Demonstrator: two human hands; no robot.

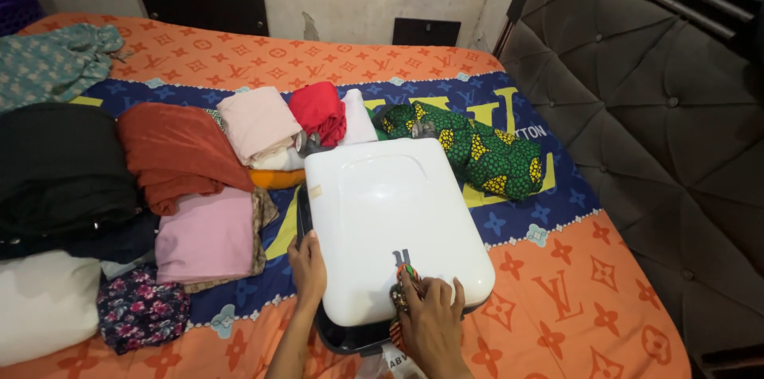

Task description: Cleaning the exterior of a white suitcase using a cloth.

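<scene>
Patterned cloth (400, 293) under right grip (434, 323)

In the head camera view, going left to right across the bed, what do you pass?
Black folded cloth → rust-red cloth → pale pink folded cloth → red cloth → white suitcase lid, with the left hand and right hand on it → green and yellow patterned cloth → dark tufted headboard.

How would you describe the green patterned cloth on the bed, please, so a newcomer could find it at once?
Start at the bed with its orange and blue cover, then find the white case lying near its middle. The green cloth lies bunched just beyond the case's far right corner. Unlike the plain red, pink and black piles to the left, it has yellow patches on a green and black print.
</scene>
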